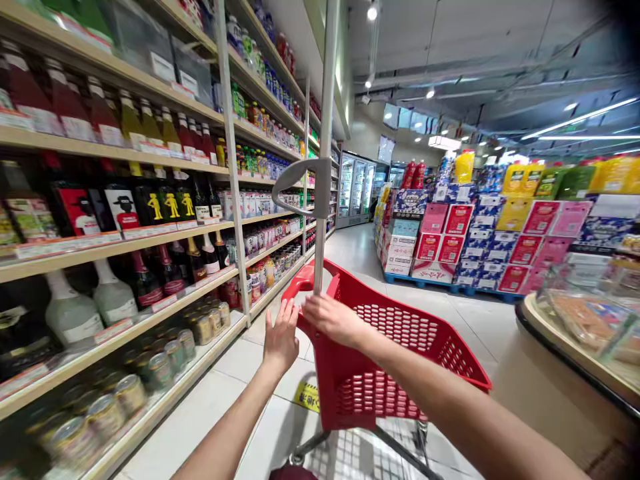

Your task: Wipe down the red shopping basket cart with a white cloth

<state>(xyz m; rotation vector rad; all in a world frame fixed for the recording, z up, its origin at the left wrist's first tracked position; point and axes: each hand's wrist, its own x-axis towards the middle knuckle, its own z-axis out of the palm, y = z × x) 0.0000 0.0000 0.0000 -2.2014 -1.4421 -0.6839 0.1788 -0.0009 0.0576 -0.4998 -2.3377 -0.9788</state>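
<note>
A red plastic shopping cart (400,340) with perforated walls stands in front of me on a wheeled metal frame. From its near left corner rises a metal pole (326,100) bearing a grey loop-shaped grip (320,190). My left hand (281,335) lies with outstretched fingers against the near side of the cart's red handle (295,288), thumb apart. Just to its right, my right hand (333,320) is bent over the cart's corner at the foot of the pole. Its fingers cover part of the rim there.
Tall shelves (120,240) of bottles and cans line the left side. Stacked drink cartons (445,233) stand on a blue pallet (430,280) ahead right. A rounded counter (555,380) is close on the right. Glass-door fridges (356,183) are far ahead; a yellow floor sticker (307,396) lies below.
</note>
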